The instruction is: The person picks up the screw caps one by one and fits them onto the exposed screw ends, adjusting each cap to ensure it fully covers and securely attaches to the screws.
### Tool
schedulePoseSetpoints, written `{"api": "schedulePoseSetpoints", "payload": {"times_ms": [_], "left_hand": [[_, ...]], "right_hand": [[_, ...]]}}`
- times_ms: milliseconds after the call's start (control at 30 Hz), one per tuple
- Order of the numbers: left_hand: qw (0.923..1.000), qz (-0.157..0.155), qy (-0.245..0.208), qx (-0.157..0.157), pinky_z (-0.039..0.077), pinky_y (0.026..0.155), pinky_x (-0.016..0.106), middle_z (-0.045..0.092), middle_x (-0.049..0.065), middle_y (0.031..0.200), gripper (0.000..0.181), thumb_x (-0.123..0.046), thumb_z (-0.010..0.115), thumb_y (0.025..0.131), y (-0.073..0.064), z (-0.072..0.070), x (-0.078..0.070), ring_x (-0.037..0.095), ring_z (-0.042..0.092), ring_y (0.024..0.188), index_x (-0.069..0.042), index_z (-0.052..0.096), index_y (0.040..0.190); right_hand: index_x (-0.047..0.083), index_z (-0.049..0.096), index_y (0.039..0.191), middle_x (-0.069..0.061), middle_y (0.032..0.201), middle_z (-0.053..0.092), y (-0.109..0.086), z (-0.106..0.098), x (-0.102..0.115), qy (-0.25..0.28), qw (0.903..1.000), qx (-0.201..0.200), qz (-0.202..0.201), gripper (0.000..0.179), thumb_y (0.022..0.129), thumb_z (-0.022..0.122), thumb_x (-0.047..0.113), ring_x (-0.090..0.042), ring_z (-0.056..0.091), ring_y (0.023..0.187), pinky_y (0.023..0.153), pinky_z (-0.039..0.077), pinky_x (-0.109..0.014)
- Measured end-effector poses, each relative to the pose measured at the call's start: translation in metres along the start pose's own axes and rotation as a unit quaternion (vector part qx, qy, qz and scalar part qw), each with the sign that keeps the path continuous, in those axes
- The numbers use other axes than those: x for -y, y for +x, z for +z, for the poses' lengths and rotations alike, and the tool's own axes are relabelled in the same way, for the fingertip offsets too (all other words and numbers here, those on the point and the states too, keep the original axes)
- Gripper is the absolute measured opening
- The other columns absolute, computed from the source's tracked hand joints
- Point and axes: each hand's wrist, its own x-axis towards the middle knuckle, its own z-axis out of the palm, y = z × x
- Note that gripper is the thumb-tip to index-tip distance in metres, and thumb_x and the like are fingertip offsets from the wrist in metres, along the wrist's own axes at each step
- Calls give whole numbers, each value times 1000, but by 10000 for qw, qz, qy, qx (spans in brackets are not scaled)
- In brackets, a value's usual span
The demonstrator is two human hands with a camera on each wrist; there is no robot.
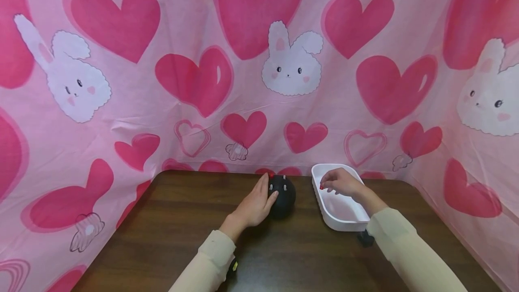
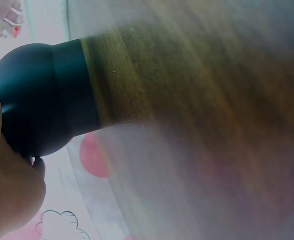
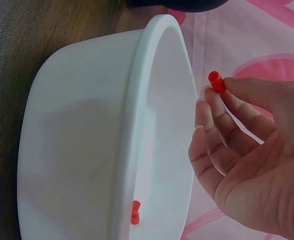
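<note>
1. Right wrist view: the red cap (image 3: 217, 82) is pinched by the right hand (image 3: 256, 135), other fingers loosely bent, apparently leaving its hollow end clear.
2. It is over the white tray (image 3: 82, 140).
3. Left hand (image 1: 253, 204) cups the black ball (image 1: 284, 205), likely steadying its pegs (image 1: 285, 187).

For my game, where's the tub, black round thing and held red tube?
White tub (image 3: 82, 140): right wrist view, outer wall.
Black round thing (image 1: 284, 202): head view, front.
Red tube (image 3: 218, 84): right wrist view, side.

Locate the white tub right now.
In the head view, the white tub sits on the wooden table, right of the round black object and close to the pink backdrop, with the right hand above it pinching a red tube.
</note>
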Motion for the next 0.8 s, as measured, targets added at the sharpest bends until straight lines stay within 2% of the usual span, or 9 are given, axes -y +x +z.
{"api": "schedulePoseSetpoints", "payload": {"times_ms": [267, 433, 700, 800], "left_hand": [[10000, 33, -2, -37, 24, 123, 46, 10, 9, 172, 84, -58, 35, 106, 0, 1, 1, 26, 16, 157, -6, 6, 165], [10000, 3, 19, -32, 23, 124, 44, 9, 8, 172, 84, -58, 35, 106, 1, 0, 0, 24, 15, 158, -8, 4, 165], [10000, -12, -2, -40, 24, 123, 44, 9, 8, 172, 84, -58, 35, 106, 1, 0, 0, 24, 16, 157, -7, 5, 165], [10000, -24, -10, -37, 24, 123, 44, 9, 7, 172, 84, -59, 35, 106, 0, 1, 1, 24, 16, 157, -8, 4, 165]], "right_hand": [[-7, 72, 103, -20, 92, 72, 2, 1, 2, 78, 9999, -131, 26, 15, 96, 65, 5, -38, 68, 84, 68, 58, -41], [-8, 71, 106, -23, 97, 72, 0, 2, 10, 203, 9997, -138, 22, 18, 98, 63, 6, -39, 67, 86, 72, 58, -46], [-7, 70, 110, -17, 99, 74, 2, 5, 17, 156, 9995, -142, 214, 21, 99, 63, 9, -39, 67, 91, 74, 58, -42], [-6, 71, 108, -20, 99, 74, 0, 7, 21, 174, 9995, -169, 188, 20, 99, 64, 9, -38, 67, 90, 73, 58, -42]]}}
